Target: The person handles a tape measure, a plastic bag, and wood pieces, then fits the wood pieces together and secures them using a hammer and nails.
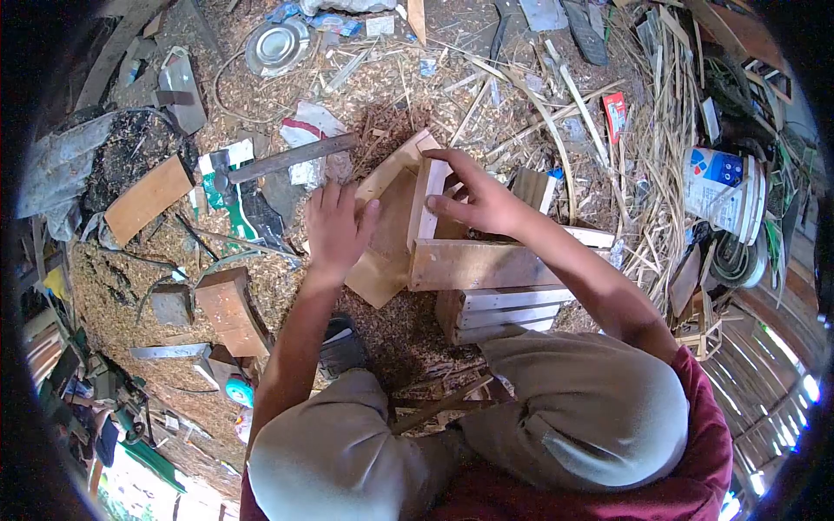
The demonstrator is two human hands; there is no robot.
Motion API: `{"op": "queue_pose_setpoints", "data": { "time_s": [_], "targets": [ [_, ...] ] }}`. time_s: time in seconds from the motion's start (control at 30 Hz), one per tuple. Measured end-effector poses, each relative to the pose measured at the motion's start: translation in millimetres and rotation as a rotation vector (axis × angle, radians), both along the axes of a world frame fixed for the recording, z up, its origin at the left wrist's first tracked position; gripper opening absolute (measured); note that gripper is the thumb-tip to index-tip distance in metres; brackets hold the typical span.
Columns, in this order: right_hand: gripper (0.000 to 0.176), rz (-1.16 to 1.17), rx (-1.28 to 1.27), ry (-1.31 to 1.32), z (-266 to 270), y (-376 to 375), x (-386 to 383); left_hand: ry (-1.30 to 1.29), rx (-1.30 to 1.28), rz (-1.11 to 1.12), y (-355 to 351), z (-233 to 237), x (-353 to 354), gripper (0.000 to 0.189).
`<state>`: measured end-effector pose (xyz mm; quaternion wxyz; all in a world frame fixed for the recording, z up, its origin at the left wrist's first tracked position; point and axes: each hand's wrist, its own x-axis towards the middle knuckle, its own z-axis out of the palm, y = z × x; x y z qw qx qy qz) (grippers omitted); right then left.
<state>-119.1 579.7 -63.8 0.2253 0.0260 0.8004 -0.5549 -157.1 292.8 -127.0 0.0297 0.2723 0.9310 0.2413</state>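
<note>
Bare hands [486,204], right gripping angular wooden frame [478,266], flaky shavings [122,334]

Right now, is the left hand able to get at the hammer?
Probably yes: the left hand looks open and empty, and the hammer lies just ahead of it, handle nearest, with nothing visibly blocking the way.

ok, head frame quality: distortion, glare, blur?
Head view: strong fisheye, with black corners and a curved image border; head view: daylight blows out in gaps of the slatted wall, lower right; head view: no heavy motion blur on the left hand or right hand.
</note>
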Motion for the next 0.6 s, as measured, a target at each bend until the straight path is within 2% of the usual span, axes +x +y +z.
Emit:
{"op": "queue_pose_setpoints", "data": {
  "time_s": [0.13,0.27,0.37,0.6],
  "targets": [
    [0.072,0.012,0.013,-0.035,3.7,0.2,2.2,-0.111,0.052,0.003,-3.2,-4.2,5.7,0.046],
    [0.071,0.049,0.033,0.056,-1.2,1.3,7.1,-0.08,0.051,0.022,-2.5,-5.7,20.3,0.049],
    [0.071,0.031,-0.041,-0.017,2.1,2.2,8.1,-0.118,0.041,0.024,-2.8,-3.6,26.8,0.052],
    [0.073,0.012,-0.018,-0.014,-8.8,5.0,12.5,-0.112,0.039,0.017,-1.0,0.1,29.1,0.054]
  ]
}}
